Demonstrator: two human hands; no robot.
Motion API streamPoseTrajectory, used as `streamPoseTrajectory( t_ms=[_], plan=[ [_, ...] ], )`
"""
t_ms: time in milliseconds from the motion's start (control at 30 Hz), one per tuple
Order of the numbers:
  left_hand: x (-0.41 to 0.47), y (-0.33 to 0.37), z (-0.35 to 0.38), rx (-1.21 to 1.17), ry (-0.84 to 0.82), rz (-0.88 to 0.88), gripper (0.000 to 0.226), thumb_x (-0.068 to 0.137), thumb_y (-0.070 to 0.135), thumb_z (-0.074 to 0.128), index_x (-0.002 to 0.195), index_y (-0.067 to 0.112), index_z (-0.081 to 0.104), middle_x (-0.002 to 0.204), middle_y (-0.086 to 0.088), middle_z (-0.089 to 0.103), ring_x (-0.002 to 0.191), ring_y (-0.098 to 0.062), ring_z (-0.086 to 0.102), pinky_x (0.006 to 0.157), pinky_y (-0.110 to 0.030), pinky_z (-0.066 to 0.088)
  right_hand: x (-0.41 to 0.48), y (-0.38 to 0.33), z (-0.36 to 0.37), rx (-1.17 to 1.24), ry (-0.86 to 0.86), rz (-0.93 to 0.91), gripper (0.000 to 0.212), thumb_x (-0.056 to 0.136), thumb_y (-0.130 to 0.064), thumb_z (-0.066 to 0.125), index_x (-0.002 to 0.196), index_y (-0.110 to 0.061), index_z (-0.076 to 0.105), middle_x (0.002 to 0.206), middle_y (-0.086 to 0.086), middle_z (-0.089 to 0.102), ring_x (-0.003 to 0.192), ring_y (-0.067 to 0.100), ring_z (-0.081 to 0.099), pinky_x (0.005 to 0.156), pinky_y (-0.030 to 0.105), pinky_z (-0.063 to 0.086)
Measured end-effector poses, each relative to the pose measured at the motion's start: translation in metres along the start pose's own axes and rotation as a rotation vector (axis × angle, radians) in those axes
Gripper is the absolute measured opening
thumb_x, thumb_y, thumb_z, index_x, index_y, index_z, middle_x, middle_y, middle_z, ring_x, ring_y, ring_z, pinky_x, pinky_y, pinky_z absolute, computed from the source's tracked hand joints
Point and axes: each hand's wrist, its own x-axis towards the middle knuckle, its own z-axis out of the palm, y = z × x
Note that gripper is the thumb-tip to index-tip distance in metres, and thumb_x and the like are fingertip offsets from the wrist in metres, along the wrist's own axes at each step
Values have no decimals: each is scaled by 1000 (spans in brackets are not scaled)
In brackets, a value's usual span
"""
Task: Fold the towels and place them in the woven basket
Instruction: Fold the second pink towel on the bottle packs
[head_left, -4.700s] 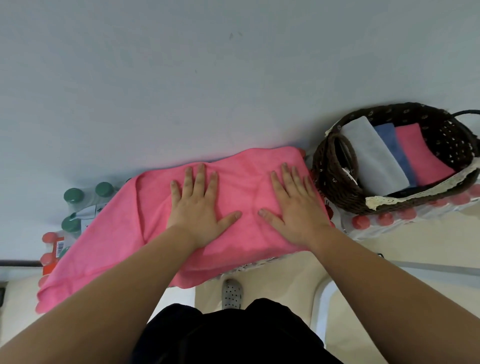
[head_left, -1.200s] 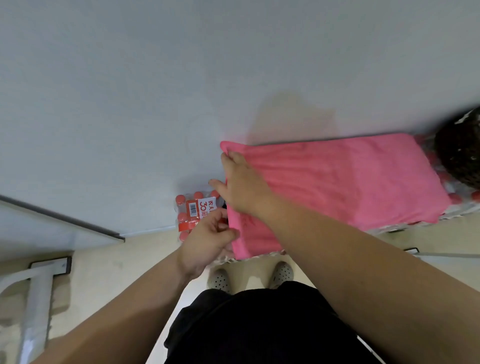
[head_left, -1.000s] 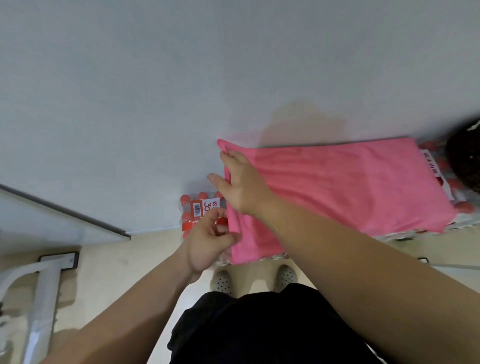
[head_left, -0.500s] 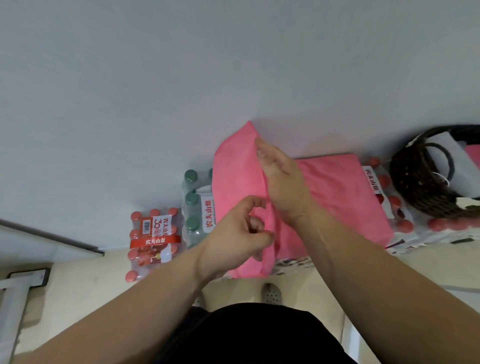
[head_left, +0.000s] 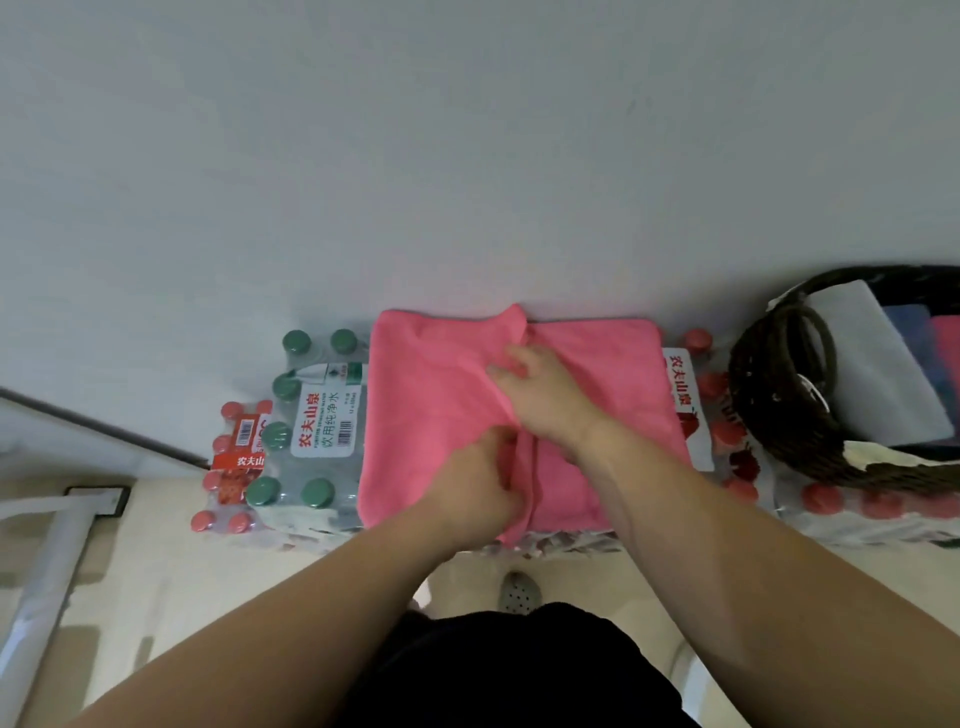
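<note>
The green-capped bottle pack (head_left: 324, 423), just left of the pink towel (head_left: 431, 415), is showing 农夫山泉 in red on its white label, with 饮用纯净水 and a barcode beneath. Farther left, the red-capped bottle pack (head_left: 244, 447) is showing 农夫山 on a red band under a barcode. Right of the towel, a third bottle pack (head_left: 683, 395) is showing 农夫山泉 in red.

Matt fleecy pink cloth towel (head_left: 431, 405); coarse dark woven basket (head_left: 769, 395).

The wall (head_left: 467, 156) closes off the far side right behind the towel (head_left: 431, 415). Rightward, only low red bottle caps (head_left: 712, 384) lie before the basket (head_left: 766, 405) and its tall rim.
</note>
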Motion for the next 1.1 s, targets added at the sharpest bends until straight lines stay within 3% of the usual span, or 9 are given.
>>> streamPoseTrajectory(
  t_ms=[133,267,500,600,667,767,867,933,1100],
  plan=[
    [-3,1,-1,-27,37,-42,53,81,5,59,133,18,51,61,7,60,45,0,51,45,-16,39,2,-1,-5,-68,17,-39,64,99,-32,57,150,-1,35,157,18,31,145,26,29,114,23,18],
    [-6,19,-3,-144,44,-17,54,76,-1,57,124,23,52,57,-3,66,47,-14,60,55,-36,53,-2,0,-20,66,74,-78,61,98,-30,57,151,-7,37,157,11,36,144,21,34,119,30,22],
    [19,61,38,8,5,140,56,75,3,62,129,16,53,56,8,59,52,-9,57,54,-26,43,-9,25,-69,173,167,-56,56,98,-26,58,149,-7,42,155,7,41,140,16,39,117,29,27],
    [34,66,59,25,-77,127,60,79,1,59,136,12,48,66,-1,66,52,-8,56,50,-21,41,-10,43,-87,23,185,-17,59,99,-28,57,150,-6,38,156,11,37,143,21,35,118,30,24],
    [40,66,66,-4,-131,103,56,83,3,58,137,14,46,69,-4,70,53,-11,60,54,-25,48,-9,55,-94,-170,168,-14,64,99,-32,56,152,-5,33,158,14,31,146,25,30,117,30,21],
    [38,64,65,-42,-127,106,28,92,17,58,120,12,55,67,-2,69,59,-22,67,62,-35,55,-8,64,-93,-462,140,-22,72,95,-42,56,153,-8,29,159,15,24,146,32,25,118,36,20],
    [26,51,52,-135,-19,111,18,90,14,59,105,22,63,66,-6,71,61,-25,69,64,-37,57,-12,61,-82,-654,177,-53,73,92,-50,53,152,-15,31,162,13,13,146,37,17,119,48,17],
    [15,34,38,-119,142,106,20,87,16,62,93,35,65,66,-3,70,60,-21,67,65,-36,56,-15,53,-72,-681,202,-110,71,91,-53,52,151,-20,32,163,11,11,147,37,14,118,53,18],
    [-17,-11,-1,-91,596,-78,9,84,19,70,81,25,65,62,4,60,58,-10,55,60,-29,47,-11,23,-37,-759,163,-271,67,93,-53,49,150,-20,36,164,11,14,150,35,10,118,53,15]
  ],
)
